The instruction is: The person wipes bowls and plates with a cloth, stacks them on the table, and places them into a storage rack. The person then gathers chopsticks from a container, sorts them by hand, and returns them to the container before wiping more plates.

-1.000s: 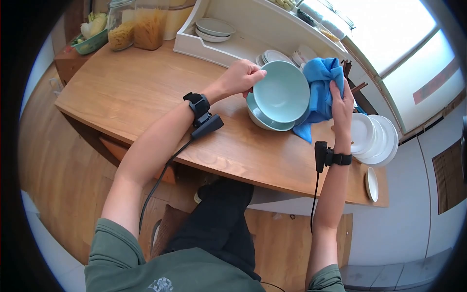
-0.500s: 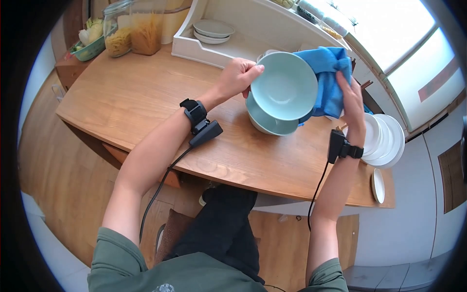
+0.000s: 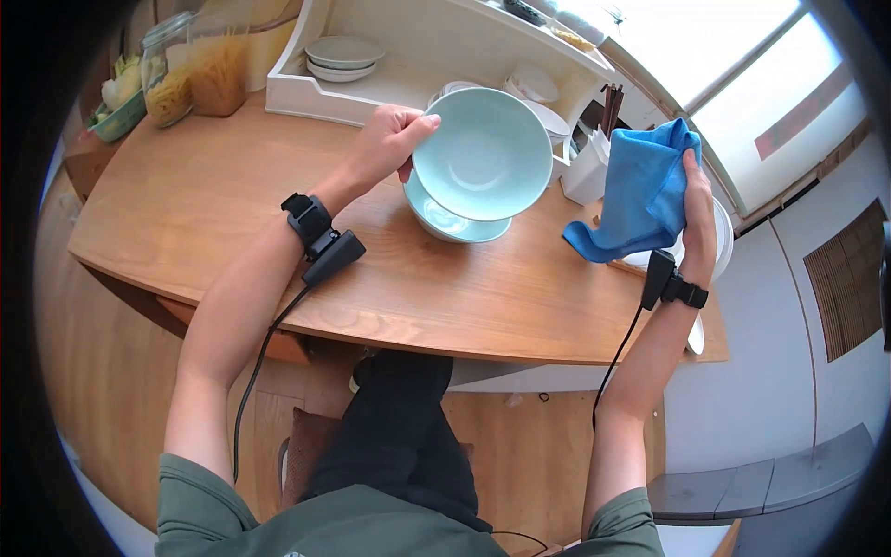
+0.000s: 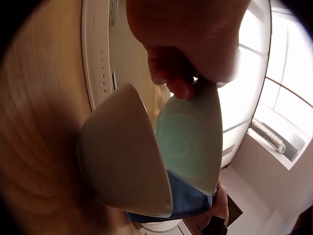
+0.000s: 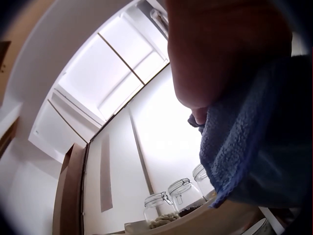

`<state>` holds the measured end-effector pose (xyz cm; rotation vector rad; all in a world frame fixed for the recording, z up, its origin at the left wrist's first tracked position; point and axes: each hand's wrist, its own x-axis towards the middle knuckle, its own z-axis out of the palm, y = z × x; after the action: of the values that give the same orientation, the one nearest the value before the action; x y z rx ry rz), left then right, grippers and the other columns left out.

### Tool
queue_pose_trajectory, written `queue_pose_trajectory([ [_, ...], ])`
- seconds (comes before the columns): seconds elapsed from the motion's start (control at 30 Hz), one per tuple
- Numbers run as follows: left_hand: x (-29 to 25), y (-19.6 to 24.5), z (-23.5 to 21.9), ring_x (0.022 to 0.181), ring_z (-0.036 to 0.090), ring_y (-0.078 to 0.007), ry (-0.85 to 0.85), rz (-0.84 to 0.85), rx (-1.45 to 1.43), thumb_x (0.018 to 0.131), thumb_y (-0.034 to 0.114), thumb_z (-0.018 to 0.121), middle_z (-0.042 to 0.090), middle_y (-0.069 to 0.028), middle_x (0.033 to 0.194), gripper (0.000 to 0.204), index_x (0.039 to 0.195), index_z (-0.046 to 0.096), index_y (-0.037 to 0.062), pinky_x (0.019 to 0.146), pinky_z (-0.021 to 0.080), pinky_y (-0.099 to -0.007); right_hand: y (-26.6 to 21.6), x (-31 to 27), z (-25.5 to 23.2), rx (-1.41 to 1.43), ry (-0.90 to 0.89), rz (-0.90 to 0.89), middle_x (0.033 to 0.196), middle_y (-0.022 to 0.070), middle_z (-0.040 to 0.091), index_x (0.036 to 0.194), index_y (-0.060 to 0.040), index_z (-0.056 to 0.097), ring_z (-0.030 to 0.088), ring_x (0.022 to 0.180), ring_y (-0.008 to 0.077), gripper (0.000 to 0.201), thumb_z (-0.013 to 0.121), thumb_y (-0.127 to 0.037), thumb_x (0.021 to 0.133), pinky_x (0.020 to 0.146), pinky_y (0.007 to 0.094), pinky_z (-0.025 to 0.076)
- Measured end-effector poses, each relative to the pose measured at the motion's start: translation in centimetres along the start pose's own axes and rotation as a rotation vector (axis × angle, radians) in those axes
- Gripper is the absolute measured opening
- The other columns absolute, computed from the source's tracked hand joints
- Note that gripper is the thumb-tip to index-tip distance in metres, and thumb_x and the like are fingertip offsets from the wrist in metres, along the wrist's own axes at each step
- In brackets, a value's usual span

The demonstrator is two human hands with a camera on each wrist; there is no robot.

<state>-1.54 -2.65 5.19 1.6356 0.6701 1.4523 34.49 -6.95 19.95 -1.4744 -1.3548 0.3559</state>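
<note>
My left hand (image 3: 388,141) pinches the rim of a pale turquoise bowl (image 3: 483,153), tilted so its inside faces me. Beneath it a second turquoise bowl (image 3: 457,226) stands upright on the wooden table (image 3: 306,251). In the left wrist view thumb and fingers grip the rim of the raised bowl (image 4: 188,142), with the standing bowl (image 4: 122,152) beside it. On the right, my right hand (image 3: 698,209) holds a blue cloth (image 3: 645,186) that hangs down in folds, apart from the bowls. The right wrist view shows the cloth (image 5: 239,132) close up, most of the fingers hidden.
A white shelf unit (image 3: 316,100) with stacked dishes (image 3: 343,58) stands along the back. Behind the cloth are a white chopstick holder (image 3: 587,172) and white plates (image 3: 722,237). Glass jars of pasta (image 3: 170,93) and a green basket (image 3: 119,116) of vegetables sit at the far left.
The cloth has come away from the raised bowl, moving right with my right hand. My left hand still holds that bowl above the other one. The head view has shifted slightly right.
</note>
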Motion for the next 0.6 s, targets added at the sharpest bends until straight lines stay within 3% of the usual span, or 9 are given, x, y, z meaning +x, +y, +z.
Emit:
queue_pose_trajectory([
  [0.17, 0.1, -0.2, -0.3, 0.039, 0.047, -0.0053, -0.019, 0.01, 0.004, 0.094, 0.028, 0.05, 0.052, 0.0005, 0.052, 0.038, 0.063, 0.055, 0.0065, 0.033, 0.035, -0.0187, 1.8, 0.0, 1.3, 0.003, -0.123, 0.114, 0.098, 0.0116, 0.06, 0.113, 0.001, 0.055, 0.057, 0.088, 0.0206, 0.054, 0.045, -0.047, 0.091, 0.083, 0.0312, 0.045],
  [0.27, 0.0, -0.1, -0.1, 0.039, 0.047, -0.0052, -0.018, 0.015, 0.009, 0.095, 0.027, 0.05, 0.052, 0.0005, 0.052, 0.038, 0.064, 0.055, 0.0063, 0.034, 0.035, -0.0188, 5.5, 1.4, 2.3, 0.161, -0.221, 0.349, 0.092, 0.0091, 0.062, 0.107, -0.0021, 0.057, 0.058, 0.081, 0.0203, 0.049, 0.053, -0.046, 0.086, 0.078, 0.0317, 0.047],
  [0.33, 0.1, 0.0, -0.1, 0.039, 0.047, -0.0052, -0.019, 0.017, 0.009, 0.094, 0.027, 0.05, 0.052, 0.0005, 0.052, 0.037, 0.064, 0.055, 0.0062, 0.034, 0.035, -0.019, 6.6, 1.0, 2.9, 0.238, -0.287, 0.413, 0.088, 0.0072, 0.062, 0.101, -0.0032, 0.057, 0.059, 0.076, 0.018, 0.039, 0.056, -0.039, 0.085, 0.075, 0.0292, 0.048],
  [0.53, 0.1, -0.1, -0.3, 0.038, 0.046, -0.0052, -0.014, 0.013, 0.029, 0.094, 0.027, 0.051, 0.051, 0.0006, 0.051, 0.038, 0.063, 0.054, 0.006, 0.033, 0.034, -0.0196, 8.3, 0.8, 2.1, 0.446, -0.324, 0.358, 0.084, 0.0051, 0.061, 0.094, -0.0049, 0.058, 0.058, 0.073, 0.0169, 0.029, 0.053, -0.033, 0.087, 0.074, 0.0294, 0.048],
  [0.6, 0.1, -0.3, -0.2, 0.038, 0.045, -0.0052, -0.013, 0.019, 0.027, 0.094, 0.027, 0.05, 0.051, 0.0006, 0.051, 0.038, 0.063, 0.054, 0.0061, 0.033, 0.034, -0.0194, 8.3, 1.4, 1.3, 0.402, -0.245, 0.323, 0.086, 0.0048, 0.062, 0.094, -0.0055, 0.059, 0.058, 0.074, 0.0168, 0.028, 0.052, -0.032, 0.088, 0.076, 0.0301, 0.047],
])
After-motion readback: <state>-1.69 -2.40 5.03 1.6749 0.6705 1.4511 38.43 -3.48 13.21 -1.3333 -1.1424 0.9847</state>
